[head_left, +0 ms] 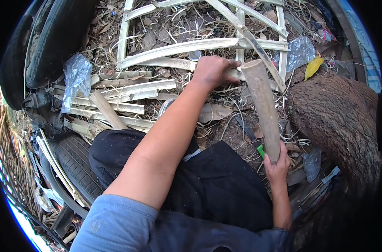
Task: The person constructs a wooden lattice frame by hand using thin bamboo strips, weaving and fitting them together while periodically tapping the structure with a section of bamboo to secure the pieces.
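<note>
My left hand [214,72] is closed around a pale split bamboo strip [172,63] at the near side of a lattice frame [182,45] made of such strips. My right hand [277,164] grips the narrower lower end of a thick wooden stick [264,107]. Its broad, pale cut end points away from me, close beside my left fingers. Just left of my right hand is a knife with a green handle [260,150] and dark blade, pointing up and left; whether the hand touches it I cannot tell. One narrow, dark-edged strip [258,48] lies slantwise across the frame.
Several split bamboo pieces [128,93] lie in a heap on the left, with a short round stick [108,110] among them. Tyres [73,157] stand along the left side. A thick tree trunk [333,122] rises at right. Clear plastic [300,52], shavings and dry leaves litter the ground.
</note>
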A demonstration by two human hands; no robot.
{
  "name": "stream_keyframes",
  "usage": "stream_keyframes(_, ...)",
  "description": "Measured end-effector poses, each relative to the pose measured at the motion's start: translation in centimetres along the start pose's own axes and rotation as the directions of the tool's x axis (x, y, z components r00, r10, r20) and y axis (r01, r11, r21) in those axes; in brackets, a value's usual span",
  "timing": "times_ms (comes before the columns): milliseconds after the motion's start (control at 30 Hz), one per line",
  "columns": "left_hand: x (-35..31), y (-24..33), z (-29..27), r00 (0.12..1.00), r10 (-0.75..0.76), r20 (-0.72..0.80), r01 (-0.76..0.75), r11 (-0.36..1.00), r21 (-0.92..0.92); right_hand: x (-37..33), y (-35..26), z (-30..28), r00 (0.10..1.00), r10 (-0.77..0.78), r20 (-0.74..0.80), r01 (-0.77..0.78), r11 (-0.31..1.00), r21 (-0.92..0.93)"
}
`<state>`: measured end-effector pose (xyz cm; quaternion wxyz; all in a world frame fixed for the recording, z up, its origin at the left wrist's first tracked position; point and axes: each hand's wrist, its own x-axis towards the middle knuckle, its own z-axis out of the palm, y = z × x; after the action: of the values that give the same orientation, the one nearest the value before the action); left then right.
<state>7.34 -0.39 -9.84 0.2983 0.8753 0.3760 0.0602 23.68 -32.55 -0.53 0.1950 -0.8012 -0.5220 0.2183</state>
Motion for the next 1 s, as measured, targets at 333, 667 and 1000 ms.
stream_keyframes(333, 0.0, 0.0, 0.3, 1.000, 0.009, -0.003, -0.009, 1.000, 0.011, 0.5, -0.7, -0.4, 0.996, 0.084, 0.043, -0.079, 0.993, -0.089)
stream_keyframes(667, -0.2, 0.3, 0.4, 0.999, 0.030, 0.013, -0.031, 0.996, 0.086, -0.6, -0.9, -0.5, 0.998, -0.008, -0.059, 0.009, 1.000, 0.007)
stream_keyframes(1000, 0.0, -0.3, 0.3, 1.000, 0.009, -0.015, -0.009, 1.000, 0.026, -0.2, -1.2, 0.1, 0.998, 0.055, 0.005, -0.055, 0.997, -0.052)
